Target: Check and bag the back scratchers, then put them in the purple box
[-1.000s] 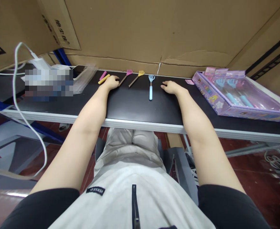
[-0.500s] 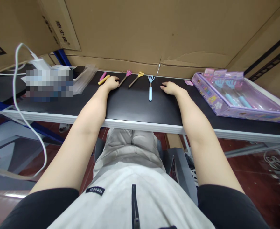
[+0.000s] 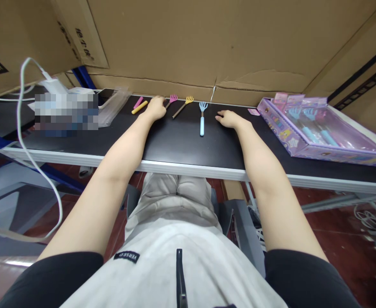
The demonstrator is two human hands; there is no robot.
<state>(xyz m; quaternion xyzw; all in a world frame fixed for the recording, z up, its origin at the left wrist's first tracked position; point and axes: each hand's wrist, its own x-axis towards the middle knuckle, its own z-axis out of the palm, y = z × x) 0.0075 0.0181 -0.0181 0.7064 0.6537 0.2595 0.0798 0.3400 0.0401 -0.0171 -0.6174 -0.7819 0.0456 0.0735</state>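
L hand (image 3: 157,108) is at the back of the black worktop w/ silver edge (image 3: 188,147), fingers curled over the lower part of a thin metal rod w/ a magenta claw head (image 3: 173,99); the head shows just past the hand, pointing away & to the R. L grip: can't tell if closed on the rod, as fingertips are hidden.

R hand (image 3: 227,118) rests palm-down on the worktop, grip loosely open, fingers a bit spread. Nearest it on its L: light-blue claw w/ a fat light-blue handle (image 3: 202,122), lying approx straight, claw end away.

Btwn that & the magenta one: metal rod w/ yellow claw head (image 3: 181,108), slanted, bare rod end toward the person.

L of the L hand, side by side: short magenta plastic tube (image 3: 138,102) & yellow plastic tube (image 3: 139,107). Far R: lilac printed cardboard tray (image 3: 298,147) w/ bagged light-blue claws (image 3: 319,130) inside; small pink card (image 3: 254,111) just beside it.
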